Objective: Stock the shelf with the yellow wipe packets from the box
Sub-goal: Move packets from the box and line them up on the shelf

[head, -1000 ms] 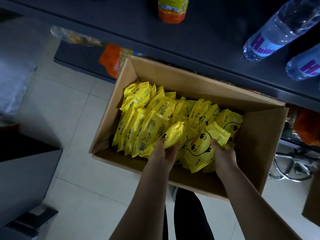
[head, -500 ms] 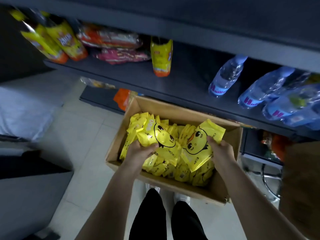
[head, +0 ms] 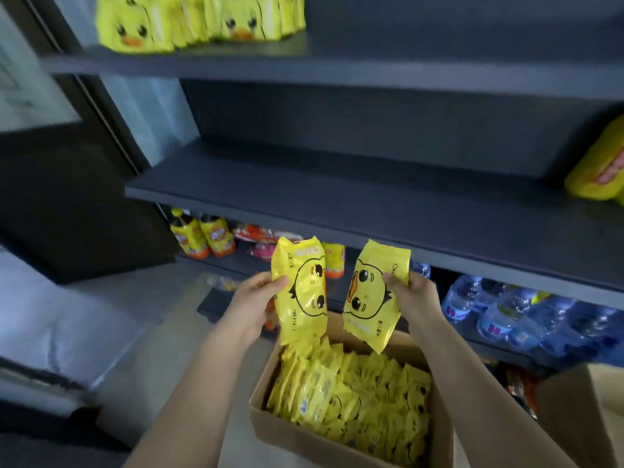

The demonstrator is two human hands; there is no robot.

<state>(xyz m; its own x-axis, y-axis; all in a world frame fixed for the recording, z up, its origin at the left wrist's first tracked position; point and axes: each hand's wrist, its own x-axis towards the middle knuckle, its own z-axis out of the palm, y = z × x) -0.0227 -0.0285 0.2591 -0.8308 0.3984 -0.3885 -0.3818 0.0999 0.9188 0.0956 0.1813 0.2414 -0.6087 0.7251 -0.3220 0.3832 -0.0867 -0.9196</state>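
Observation:
My left hand grips a yellow wipe packet with a duck face, held upright above the box. In my right hand is a second yellow packet, tilted and side by side with the first. Below them the cardboard box on the floor holds several more yellow packets. A row of the same duck packets stands on the top shelf at the upper left. The middle dark shelf lies just above my hands.
Water bottles lie on the lower shelf at right, with orange-yellow snack bags at its left. A yellow pack sits on the middle shelf's far right. Another cardboard box stands at the lower right.
Both hands have lifted a packet each out of the box and up toward the shelves. The view has tilted up, so the middle and top shelves now show.

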